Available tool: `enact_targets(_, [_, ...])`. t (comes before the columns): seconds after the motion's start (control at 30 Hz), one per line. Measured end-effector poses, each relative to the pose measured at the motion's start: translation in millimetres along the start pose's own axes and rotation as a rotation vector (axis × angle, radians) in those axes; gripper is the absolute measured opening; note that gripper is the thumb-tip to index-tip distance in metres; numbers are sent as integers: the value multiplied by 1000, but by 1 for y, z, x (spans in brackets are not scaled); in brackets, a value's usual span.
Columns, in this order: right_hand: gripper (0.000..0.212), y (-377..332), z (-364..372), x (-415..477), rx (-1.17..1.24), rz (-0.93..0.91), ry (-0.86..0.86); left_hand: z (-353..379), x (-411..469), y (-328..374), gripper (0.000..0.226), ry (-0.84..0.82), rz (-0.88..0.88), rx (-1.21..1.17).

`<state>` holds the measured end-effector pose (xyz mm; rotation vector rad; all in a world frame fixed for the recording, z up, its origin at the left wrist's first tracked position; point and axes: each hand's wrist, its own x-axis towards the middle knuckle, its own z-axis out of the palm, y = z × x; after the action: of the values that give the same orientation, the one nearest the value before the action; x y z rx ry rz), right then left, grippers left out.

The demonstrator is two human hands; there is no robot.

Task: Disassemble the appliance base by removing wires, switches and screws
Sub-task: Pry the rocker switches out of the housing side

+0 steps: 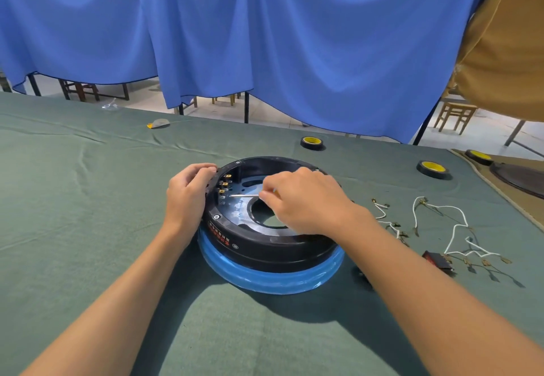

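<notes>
A round black appliance base (265, 246) with a blue lower ring lies upside down on the green cloth in the middle. My left hand (187, 193) grips its left rim, fingers curled over the edge beside a row of brass terminals (223, 184). My right hand (303, 202) reaches over the base and holds a thin screwdriver (244, 195). Its metal shaft points left at the terminals. Loose white wires (453, 225) with connectors and a red-and-black switch (437, 259) lie on the cloth to the right of the base.
Three black tape rolls with yellow cores stand behind: one (311, 142) at centre, two (432, 168) (478, 157) at right. A dark round plate (521, 177) lies on a tan mat at the far right. Blue curtains hang past the table's far edge.
</notes>
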<state>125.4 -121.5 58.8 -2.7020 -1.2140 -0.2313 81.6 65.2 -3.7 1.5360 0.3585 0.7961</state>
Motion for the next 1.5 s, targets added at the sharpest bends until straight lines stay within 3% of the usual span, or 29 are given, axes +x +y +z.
enact_targets(0.33, [37, 0, 22, 15, -3, 2, 185, 7, -1, -1, 20, -28, -27, -133])
enact_targets(0.63, [35, 2, 24, 16, 3, -13, 196, 5, -2, -2, 36, -63, -53, -165])
enact_targets(1.17, [31, -4, 21, 16, -107, -134, 201, 7, -2, -4, 38, 3, -83, -118])
enact_targets(1.5, [29, -7, 19, 14, -124, -144, 186, 5, -4, -2, 40, -65, -38, -188])
